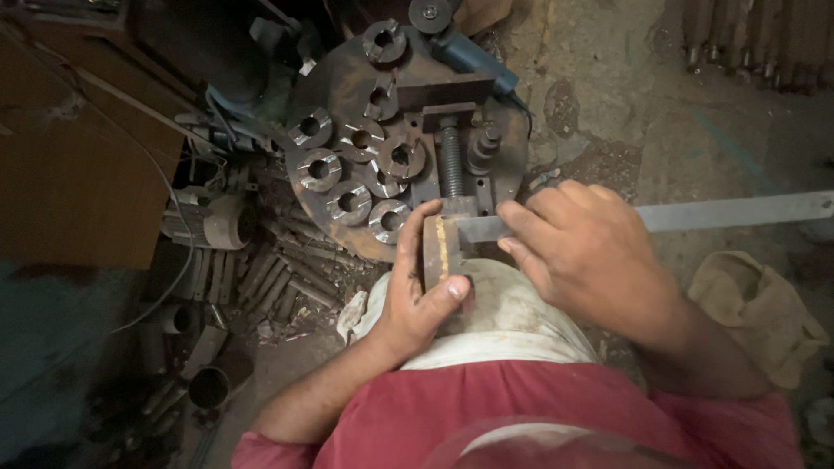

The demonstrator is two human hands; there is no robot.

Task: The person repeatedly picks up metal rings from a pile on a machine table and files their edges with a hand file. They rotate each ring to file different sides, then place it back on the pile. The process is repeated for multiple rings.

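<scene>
Two hands were on the work, both closed around it. The left hand (417, 291) gripped a thick rusty metal disc (439, 252) stood on edge over the person's knee, thumb across the near rim, fingers curled over the far side at 12 o'clock. The right hand (591, 256) pinched a long flat steel bar (721, 211) near its inboard end, fingertips pressed together on the strip just beside the disc.

The key relation was that the bar's long axis ran 3 to 9 o'clock, almost level, with its free end well out at 3 o'clock past the right wrist. Its near end butted the disc face at roughly a right angle. Whether it touched or stopped just short I could not tell; the fingers hid the joint. The disc's own axis lay along the bar, so its rim faced up at the camera.

The disc sat at 9 o'clock from the right hand and was the left hand's thing. A round steel plate (408, 139) carrying slotted collars (352, 204) and a threaded screw (451, 161) lay at 12 o'clock, just beyond both hands. A rag (756, 313) lay at 4 o'clock.
</scene>
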